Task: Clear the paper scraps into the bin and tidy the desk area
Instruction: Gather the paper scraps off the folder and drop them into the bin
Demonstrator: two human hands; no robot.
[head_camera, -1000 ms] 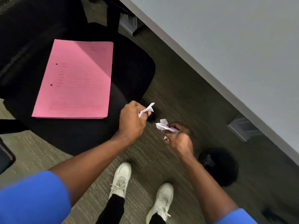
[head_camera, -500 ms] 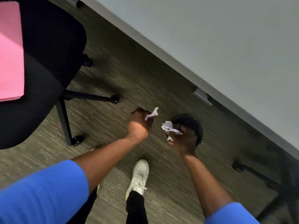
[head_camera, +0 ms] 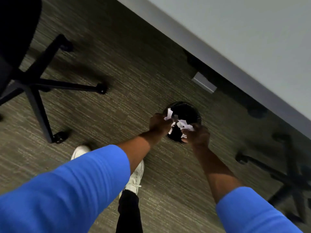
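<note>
White paper scraps (head_camera: 183,124), torn and crumpled, sit bunched in both hands directly over the mouth of a round black bin (head_camera: 188,113) that stands on the grey-green carpet (head_camera: 127,78). The left hand (head_camera: 159,123) has its fingers curled in on one wad, a strip poking up past its knuckles. The right hand (head_camera: 198,136) pinches a second, flatter wad between its fingertips, with smaller bits hanging below; the blur makes it hard to count single pieces, so two clusters is all that reads clearly. The hands are close together, nearly touching above the bin's rim. Both arms wear bright blue sleeves (head_camera: 67,190). One white shoe (head_camera: 134,179) shows clearly below the left arm, with a second pale toe at its left. Two black chair bases show: one (head_camera: 38,91) at far left, another (head_camera: 289,175) at right. A grey table (head_camera: 235,39) edge runs diagonally along the far side, the bin just near it.
</note>
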